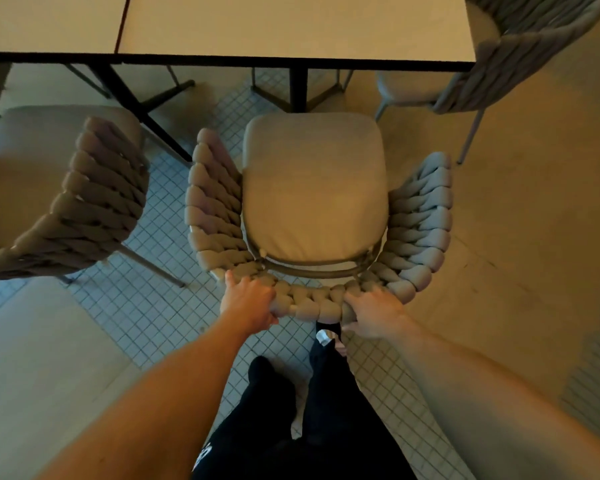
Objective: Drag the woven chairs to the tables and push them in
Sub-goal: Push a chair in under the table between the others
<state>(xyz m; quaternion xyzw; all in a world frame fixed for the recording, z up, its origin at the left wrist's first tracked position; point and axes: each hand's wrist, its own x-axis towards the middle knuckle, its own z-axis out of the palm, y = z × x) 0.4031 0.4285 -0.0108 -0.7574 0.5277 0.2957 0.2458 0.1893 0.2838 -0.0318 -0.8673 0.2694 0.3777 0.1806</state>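
We've got the left hand (248,301) and right hand (373,315) both gripping the woven chair (314,188) by its padded near backrest — seat front just reaching the table (291,27). Looks light, soft braid, stiff frame — hold there.

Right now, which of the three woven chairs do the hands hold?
The middle chair, facing the table. The left hand and right hand both grip its woven back; the left chair and right chair are untouched.
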